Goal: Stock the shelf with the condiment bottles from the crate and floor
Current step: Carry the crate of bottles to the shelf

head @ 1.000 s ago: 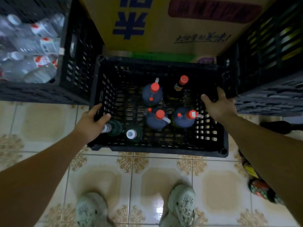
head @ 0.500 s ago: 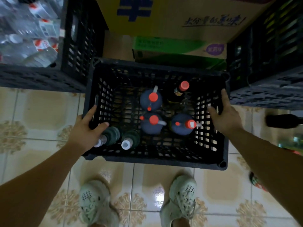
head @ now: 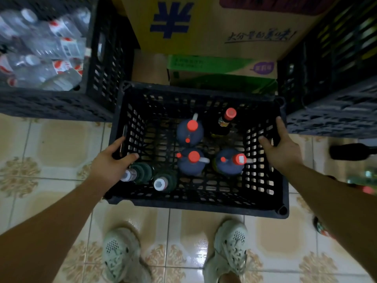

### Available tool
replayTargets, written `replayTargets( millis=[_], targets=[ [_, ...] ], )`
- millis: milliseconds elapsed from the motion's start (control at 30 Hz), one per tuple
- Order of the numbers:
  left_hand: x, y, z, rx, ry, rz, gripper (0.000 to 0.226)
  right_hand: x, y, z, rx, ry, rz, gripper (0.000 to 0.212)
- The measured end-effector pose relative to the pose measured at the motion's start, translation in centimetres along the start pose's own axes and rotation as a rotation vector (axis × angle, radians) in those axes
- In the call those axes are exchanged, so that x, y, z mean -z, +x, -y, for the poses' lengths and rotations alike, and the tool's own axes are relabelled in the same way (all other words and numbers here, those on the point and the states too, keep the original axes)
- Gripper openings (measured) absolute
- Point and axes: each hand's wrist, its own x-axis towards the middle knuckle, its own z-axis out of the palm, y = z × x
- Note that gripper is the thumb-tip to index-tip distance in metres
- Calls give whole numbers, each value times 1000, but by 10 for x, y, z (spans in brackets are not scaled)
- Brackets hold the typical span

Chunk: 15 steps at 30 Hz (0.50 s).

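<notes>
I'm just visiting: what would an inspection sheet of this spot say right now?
Surface: patterned floor tiles, glossy.
Job's things: black crate holding three blue jugs, one slim dark bottle, two green bottles.
Clutter: dark bottle lying on the floor.
Grippers: left hand and right hand grip the crate's side rims.
Cables: nothing seen.
Surroundings: cardboard box, stacked crates, clear bottles.
</notes>
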Motion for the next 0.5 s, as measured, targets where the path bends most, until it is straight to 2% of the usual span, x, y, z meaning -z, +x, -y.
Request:
replayTargets(
  millis=[267, 500],
  targets=[
    [45, -99, -28, -5, 26, 32, 65, 71, -88, 1, -51, 0, 73, 72],
    [127, -209, -82, -71, 154, 162, 70, 170, -220, 10, -158, -5, 76, 74]
  ],
)
